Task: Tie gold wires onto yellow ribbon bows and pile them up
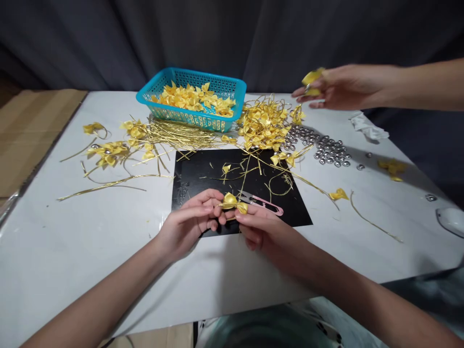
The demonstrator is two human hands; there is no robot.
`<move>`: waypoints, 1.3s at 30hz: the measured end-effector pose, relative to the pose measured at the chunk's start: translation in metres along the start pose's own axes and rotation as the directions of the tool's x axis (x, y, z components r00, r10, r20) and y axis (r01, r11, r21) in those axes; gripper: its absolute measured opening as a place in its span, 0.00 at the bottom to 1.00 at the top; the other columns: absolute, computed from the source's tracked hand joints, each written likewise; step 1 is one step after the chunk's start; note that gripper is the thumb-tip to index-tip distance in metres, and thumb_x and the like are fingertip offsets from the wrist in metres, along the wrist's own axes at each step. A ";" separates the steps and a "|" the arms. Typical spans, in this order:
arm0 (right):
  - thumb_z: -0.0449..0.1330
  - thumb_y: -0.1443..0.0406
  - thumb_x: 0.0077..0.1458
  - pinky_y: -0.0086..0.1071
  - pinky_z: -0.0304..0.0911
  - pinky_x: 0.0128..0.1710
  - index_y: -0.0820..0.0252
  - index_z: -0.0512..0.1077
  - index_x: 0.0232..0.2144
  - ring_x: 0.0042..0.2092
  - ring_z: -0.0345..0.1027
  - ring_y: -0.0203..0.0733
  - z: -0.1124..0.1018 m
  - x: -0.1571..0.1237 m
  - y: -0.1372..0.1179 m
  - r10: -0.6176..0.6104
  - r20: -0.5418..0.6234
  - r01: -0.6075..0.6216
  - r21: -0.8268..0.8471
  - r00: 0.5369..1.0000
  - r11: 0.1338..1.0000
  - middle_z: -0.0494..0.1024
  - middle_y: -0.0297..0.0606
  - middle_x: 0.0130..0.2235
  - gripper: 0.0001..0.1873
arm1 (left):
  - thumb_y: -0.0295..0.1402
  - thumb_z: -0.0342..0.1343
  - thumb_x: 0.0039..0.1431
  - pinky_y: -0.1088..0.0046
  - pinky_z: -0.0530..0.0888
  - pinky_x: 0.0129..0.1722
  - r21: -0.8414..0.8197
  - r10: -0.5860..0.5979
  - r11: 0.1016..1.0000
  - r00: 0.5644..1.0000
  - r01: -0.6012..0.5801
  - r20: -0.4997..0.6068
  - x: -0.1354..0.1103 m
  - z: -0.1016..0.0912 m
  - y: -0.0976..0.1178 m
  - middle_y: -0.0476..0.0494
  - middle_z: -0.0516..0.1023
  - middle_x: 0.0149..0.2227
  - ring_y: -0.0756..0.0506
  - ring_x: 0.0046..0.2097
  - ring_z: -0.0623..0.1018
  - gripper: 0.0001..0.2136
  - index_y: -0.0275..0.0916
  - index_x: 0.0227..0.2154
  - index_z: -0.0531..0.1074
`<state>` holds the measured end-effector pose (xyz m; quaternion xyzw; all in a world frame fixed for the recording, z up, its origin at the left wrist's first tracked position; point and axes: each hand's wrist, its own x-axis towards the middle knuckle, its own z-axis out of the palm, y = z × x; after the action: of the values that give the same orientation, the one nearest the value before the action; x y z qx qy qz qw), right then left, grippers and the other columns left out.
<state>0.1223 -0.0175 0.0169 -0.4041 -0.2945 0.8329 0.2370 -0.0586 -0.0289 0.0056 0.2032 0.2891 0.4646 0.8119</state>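
From my remote seat I see my left hand (pixel 190 220) and my right hand (pixel 259 227) meeting low over the near edge of the black mat (pixel 203 169); between their fingertips they pinch a small yellow ribbon bow (pixel 234 202), the left closing narrowly on one end, the right on the other, so the bow hangs just above the mat and touches nothing else that I can make out; just behind the right hand a pair of pink thread snips (pixel 266 204) lies flat on the mat, pointing right; loose gold twist wires (pixel 181 137) are strewn across the white table (pixel 72 241) to the left and trail over the mat; beyond them stands a blue basket (pixel 192 118) partly filled with finished yellow bows (pixel 194 98); to the right of the basket sits a tangled heap of wired bows (pixel 264 123), and right beside it a scatter of silver beads (pixel 326 150); a second person's hand (pixel 340 87) reaches in from the right, above the table, holding a yellow bow piece (pixel 312 77) at its fingertips; a crumpled white tissue (pixel 366 125) lies under that arm near the far right edge; a single stray bow (pixel 339 194) rests on the table right of the mat.
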 end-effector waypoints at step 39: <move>0.56 0.66 0.54 0.24 0.50 0.21 0.60 0.63 0.29 0.20 0.51 0.27 -0.010 0.000 -0.004 -0.678 0.054 0.379 -0.860 0.733 0.341 0.65 0.28 0.23 0.04 | 0.34 0.53 0.56 0.73 0.68 0.40 0.661 0.127 0.750 0.986 -0.022 -0.112 0.001 0.011 -0.006 0.44 0.73 0.38 0.47 0.42 0.71 0.07 0.38 0.32 0.74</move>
<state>0.1316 -0.0114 0.0149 -0.4714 -0.7238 0.3884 0.3210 -0.0473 -0.0317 0.0096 0.4514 0.4855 0.3792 0.6456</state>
